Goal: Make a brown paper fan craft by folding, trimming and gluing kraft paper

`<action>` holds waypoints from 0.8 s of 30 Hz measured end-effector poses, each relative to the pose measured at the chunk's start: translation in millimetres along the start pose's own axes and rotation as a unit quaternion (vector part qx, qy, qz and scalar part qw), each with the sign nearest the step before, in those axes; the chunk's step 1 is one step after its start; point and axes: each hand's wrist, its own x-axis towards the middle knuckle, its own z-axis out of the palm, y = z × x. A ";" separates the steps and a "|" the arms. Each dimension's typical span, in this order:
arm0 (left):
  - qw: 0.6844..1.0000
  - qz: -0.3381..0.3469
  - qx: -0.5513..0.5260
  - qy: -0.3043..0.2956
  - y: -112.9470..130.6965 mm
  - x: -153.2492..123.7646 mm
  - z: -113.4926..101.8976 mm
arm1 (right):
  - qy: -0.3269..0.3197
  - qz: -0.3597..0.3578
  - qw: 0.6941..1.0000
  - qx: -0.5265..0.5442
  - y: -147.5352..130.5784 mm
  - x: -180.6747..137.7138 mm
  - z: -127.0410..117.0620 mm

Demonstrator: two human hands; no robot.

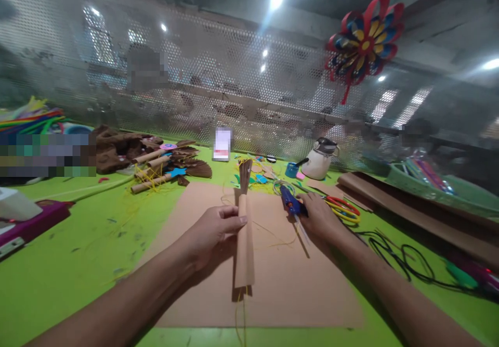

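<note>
My left hand [218, 227] pinches a rolled brown paper tube [245, 248] between thumb and fingers, above a large brown paper sheet [304, 300]. From the tube's far end sticks a pleated dark brown paper piece [245, 175]. Yellow string [237, 316] hangs out of the near end. On the right, my right hand [318, 216] is closed around the handle of a blue glue gun [290, 201], partly hiding it. A clear glue stick [302, 230] pokes out of its back. The gun is low over the sheet's far right part; whether it touches is unclear.
Finished tubes with pleated paper [150, 183] lie at far left. Scissors [343, 209], a black cord [405, 264] and a brown paper roll [413, 211] are on the right. A phone [221, 144] and a white jug [318, 161] stand behind; a purple power strip [35, 225] sits left.
</note>
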 end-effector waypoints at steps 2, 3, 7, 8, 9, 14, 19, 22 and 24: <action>1.000 0.000 0.000 0.006 0.4 0.8 0.3 | 0.018 0.006 0.999 0.033 3.0 1.5 5.1; 1.000 -0.002 -0.003 0.009 0.6 1.1 0.3 | 0.026 0.012 0.998 0.051 4.4 2.2 7.6; 1.000 -0.005 -0.025 0.010 0.8 2.1 -0.8 | 0.058 0.059 0.986 0.141 9.6 4.0 9.1; 1.000 -0.002 -0.028 0.009 0.6 2.3 -1.2 | 0.064 0.072 0.982 0.164 10.2 4.1 5.8; 1.000 0.001 -0.029 0.006 0.5 2.4 -1.6 | 0.071 0.083 0.978 0.180 10.1 3.8 0.8; 0.999 0.005 -0.043 -0.005 0.2 2.3 -1.8 | 0.038 0.118 0.910 0.397 -6.7 -9.5 -38.6; 0.999 -0.008 -0.042 -0.006 1.4 -2.3 0.5 | -0.090 0.051 0.886 0.453 -36.3 -35.2 -65.3; 0.999 -0.021 -0.025 0.003 3.4 -6.4 2.5 | -0.141 0.035 0.894 0.423 -45.0 -43.3 -68.5; 0.999 -0.027 -0.016 0.010 4.9 -8.6 3.7 | -0.163 0.029 0.894 0.416 -45.9 -45.3 -68.1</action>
